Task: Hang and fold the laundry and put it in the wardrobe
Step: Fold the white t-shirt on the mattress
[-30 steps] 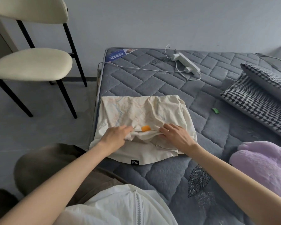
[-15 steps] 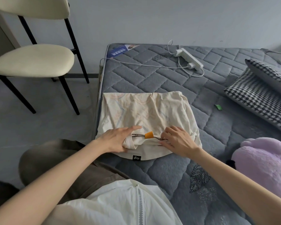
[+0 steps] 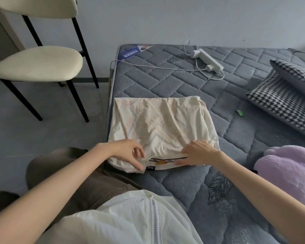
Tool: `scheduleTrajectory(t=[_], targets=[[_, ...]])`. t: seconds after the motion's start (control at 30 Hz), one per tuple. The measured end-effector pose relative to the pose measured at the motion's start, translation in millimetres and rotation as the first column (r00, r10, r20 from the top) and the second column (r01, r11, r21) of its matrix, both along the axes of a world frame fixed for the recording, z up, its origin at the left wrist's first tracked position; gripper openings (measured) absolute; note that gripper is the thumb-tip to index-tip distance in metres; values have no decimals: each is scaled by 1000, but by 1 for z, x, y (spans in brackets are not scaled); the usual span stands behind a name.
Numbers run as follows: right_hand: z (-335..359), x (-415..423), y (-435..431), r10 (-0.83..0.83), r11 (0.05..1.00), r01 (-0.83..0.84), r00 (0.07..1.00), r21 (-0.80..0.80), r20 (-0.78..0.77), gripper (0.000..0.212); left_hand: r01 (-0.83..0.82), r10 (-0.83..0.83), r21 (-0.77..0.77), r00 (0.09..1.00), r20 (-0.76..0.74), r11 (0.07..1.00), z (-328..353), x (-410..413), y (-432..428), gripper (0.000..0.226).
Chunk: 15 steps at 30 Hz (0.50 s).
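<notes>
Both my arms reach forward, bare, elbows low, wrists angled in toward each other. My left hand (image 3: 128, 153) is hooked into a loose claw, thumb below and fingers curled above with a gap between them. It sits at the near left corner of the cream folded garment with its faint pastel print (image 3: 158, 124), and I cannot tell whether it grips the cloth. My right hand (image 3: 200, 153) lies fairly flat, its fingers nearly straight and pointing at the left hand. It presses on the garment's near edge, thumb stretched along the pale band with thin black stripes (image 3: 167, 159).

Between the hands a blurred orange spot (image 3: 161, 162) sits on that band, and a small black label (image 3: 151, 167) is just below it. The garment spreads away from my fingertips on the grey quilted mattress (image 3: 165, 81). Right of my right wrist is a lilac plush toy (image 3: 289, 171). Farther out on that side are black-and-white houndstooth pillows (image 3: 278, 103), with a small green scrap (image 3: 239, 112) short of them. Well beyond both hands lies a white power strip with its cable (image 3: 209, 60). Far out past my left hand, on the floor, stands a cream padded chair with black legs (image 3: 37, 63).
</notes>
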State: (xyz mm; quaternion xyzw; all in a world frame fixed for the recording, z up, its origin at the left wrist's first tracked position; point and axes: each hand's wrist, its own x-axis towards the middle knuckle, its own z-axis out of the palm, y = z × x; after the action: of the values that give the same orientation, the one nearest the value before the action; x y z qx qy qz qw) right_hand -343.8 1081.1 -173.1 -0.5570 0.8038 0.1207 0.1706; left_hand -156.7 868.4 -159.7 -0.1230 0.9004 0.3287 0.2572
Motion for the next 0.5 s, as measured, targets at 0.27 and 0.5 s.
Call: scheduleTrajectory(t=[0.27,0.5], targets=[[-7,29,-44,58,900,22,984,-435,168,26,-396,297,-262,890,-347,880,-19,-1,-16,19],[-26,61,-91,2,904,111,965,-414,263,23,-686,627,-252,727,-280,683,-34,3,-34,44]])
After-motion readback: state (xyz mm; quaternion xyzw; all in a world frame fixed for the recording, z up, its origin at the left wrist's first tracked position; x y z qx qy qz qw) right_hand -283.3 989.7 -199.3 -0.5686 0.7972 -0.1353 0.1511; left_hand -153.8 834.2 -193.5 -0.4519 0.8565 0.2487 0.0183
